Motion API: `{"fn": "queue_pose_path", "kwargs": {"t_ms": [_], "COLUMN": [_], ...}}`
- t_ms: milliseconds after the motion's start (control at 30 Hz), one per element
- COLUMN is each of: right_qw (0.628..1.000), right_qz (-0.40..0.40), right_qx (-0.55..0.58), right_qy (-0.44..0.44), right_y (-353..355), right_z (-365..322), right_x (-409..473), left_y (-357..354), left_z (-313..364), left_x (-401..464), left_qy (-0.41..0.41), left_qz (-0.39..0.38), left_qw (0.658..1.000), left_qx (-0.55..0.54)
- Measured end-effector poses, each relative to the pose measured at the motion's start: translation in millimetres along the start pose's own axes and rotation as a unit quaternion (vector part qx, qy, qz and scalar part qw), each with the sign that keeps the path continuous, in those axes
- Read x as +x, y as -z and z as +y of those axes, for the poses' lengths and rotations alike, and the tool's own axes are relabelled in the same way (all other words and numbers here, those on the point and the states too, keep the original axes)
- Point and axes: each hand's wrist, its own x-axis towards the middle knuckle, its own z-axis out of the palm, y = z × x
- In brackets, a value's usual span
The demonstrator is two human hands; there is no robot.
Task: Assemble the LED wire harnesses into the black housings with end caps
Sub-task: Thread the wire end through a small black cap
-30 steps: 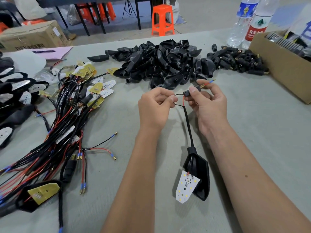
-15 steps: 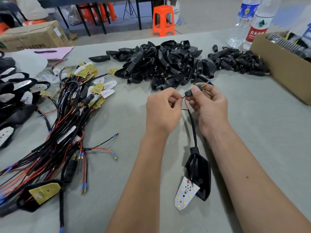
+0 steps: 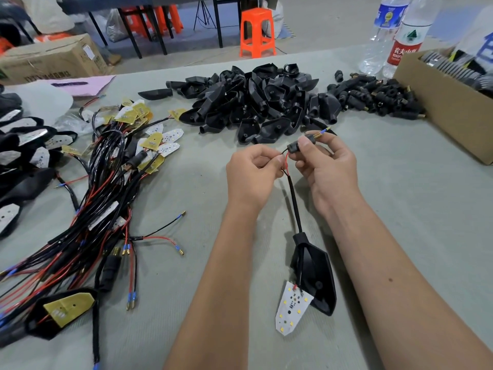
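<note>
Head view looks down on a grey, felt-like surface (image 3: pixel 400 209) that fills most of the frame. At its far right edge sits one brown cardboard box (image 3: pixel 442 113), open-topped, with two clear plastic water bottles (image 3: pixel 400 41) standing just behind it. Across the far middle lies a big heap of black housings (image 3: pixel 253 102), glossy moulded plastic shells, pointed and scoop-shaped, too many and too tangled to count. Just right of it is a smaller pile of black end caps (image 3: pixel 381 100), stubby cylinders, some with brass tips. On the left sprawls a thick bundle of wire harnesses (image 3: pixel 88 209), black and red leads ending in blue-sleeved brass pins, with yellow and white LED boards scattered through it.

Near the middle, one black housing (image 3: pixel 317 276) rests on the surface between the two forearms, a white LED board (image 3: pixel 292 307) dotted with small yellow chips lying against its near left edge. A black sleeved cable (image 3: pixel 294 206) rises from the housing's neck to the hands. The left hand (image 3: pixel 253 172) pinches the thin red and black leads with curled fingers. The right hand (image 3: pixel 328 166) pinches one small black end cap (image 3: pixel 294 148) between thumb and forefinger, a brass pin poking out beyond the fingertips.
</note>
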Motion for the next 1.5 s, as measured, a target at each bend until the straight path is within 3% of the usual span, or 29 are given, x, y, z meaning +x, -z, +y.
{"fn": "queue_pose_path", "kwargs": {"t_ms": [167, 300, 533, 667, 833, 1100, 1367, 1500], "right_qw": [1.000, 0.999, 0.998, 0.998, 0.999, 0.997, 0.987, 0.985], "right_qz": [-0.015, -0.010, -0.040, -0.041, -0.025, 0.067, 0.152, 0.170], "right_qx": [-0.024, -0.029, -0.047, -0.041, -0.031, -0.042, 0.042, 0.024], "right_qy": [-0.007, 0.010, -0.010, -0.016, -0.012, 0.000, 0.025, 0.022], "right_y": [1, 2, 1, 1, 0, 4, 13, 15], "right_z": [1, 3, 1, 0, -1, -11, -23, -24], "right_x": [1, 1, 2, 1, 1, 5, 12, 14], "left_y": [2, 2, 2, -4, -11, -3, 3, 10], "left_z": [-1, -3, -2, 0, 1, 4, 17, 14], "left_x": [3, 3, 2, 0, -3, -5, -10, -6], "left_qy": [-0.034, -0.010, -0.022, -0.008, 0.017, 0.059, 0.172, 0.162], "left_qz": [-0.004, -0.009, 0.061, 0.116, 0.010, -0.036, -0.243, -0.249], "left_qw": [0.999, 1.000, 0.997, 0.985, 0.991, 0.994, 0.942, 0.947], "left_qx": [0.005, -0.023, -0.039, -0.127, -0.133, -0.089, -0.152, -0.120]}}
